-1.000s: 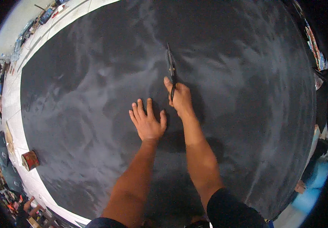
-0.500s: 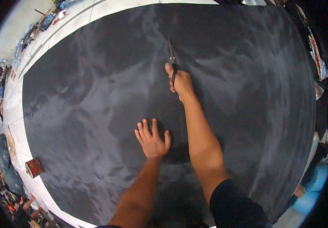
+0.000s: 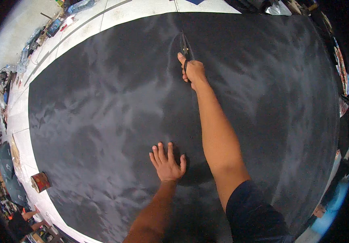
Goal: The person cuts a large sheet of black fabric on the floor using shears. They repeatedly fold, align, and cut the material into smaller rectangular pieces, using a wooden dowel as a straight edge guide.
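A wide sheet of black fabric (image 3: 113, 121) lies spread over a white surface, with soft wrinkles across it. My right hand (image 3: 193, 72) grips a pair of dark-handled scissors (image 3: 185, 47) near the fabric's far edge. The scissors' blades point away from me and are in the fabric, with a cut line running back below my right forearm. My left hand (image 3: 168, 165) lies flat on the fabric nearer to me, left of that line, fingers spread and holding nothing.
A rusty reddish can (image 3: 41, 182) stands at the fabric's left edge on the white surface (image 3: 18, 117). A long thin strip (image 3: 79, 32) lies at the far left, near a plastic bottle (image 3: 81, 5). Clutter crowds the left rim, and blue material (image 3: 333, 206) shows at lower right.
My right hand and the scissors have advanced along the fabric toward its far edge. The view has shifted, and my left hand stays flat on the fabric.
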`<action>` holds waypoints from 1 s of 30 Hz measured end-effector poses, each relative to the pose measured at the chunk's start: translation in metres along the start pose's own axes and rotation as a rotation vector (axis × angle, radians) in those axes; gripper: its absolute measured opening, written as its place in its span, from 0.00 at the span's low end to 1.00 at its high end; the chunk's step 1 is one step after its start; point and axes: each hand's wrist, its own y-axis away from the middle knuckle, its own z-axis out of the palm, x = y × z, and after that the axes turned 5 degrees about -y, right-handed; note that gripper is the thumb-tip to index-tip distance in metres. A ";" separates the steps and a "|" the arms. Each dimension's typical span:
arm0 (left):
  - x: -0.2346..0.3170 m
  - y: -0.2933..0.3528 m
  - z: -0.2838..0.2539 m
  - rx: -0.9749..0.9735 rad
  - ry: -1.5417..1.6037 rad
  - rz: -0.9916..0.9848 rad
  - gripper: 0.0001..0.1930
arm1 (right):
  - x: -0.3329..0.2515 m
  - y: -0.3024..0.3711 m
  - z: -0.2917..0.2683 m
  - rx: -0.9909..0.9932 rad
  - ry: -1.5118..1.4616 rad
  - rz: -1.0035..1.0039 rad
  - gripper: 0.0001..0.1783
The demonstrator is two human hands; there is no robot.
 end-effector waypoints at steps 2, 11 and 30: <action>0.000 -0.001 0.001 -0.007 0.001 0.005 0.33 | 0.002 -0.011 -0.001 0.005 0.010 -0.022 0.27; -0.004 0.003 -0.001 -0.072 0.004 -0.008 0.34 | -0.033 -0.062 0.015 0.001 0.059 0.025 0.27; -0.007 -0.003 -0.007 -0.064 -0.003 -0.072 0.33 | 0.054 0.168 -0.080 0.189 0.335 -0.172 0.21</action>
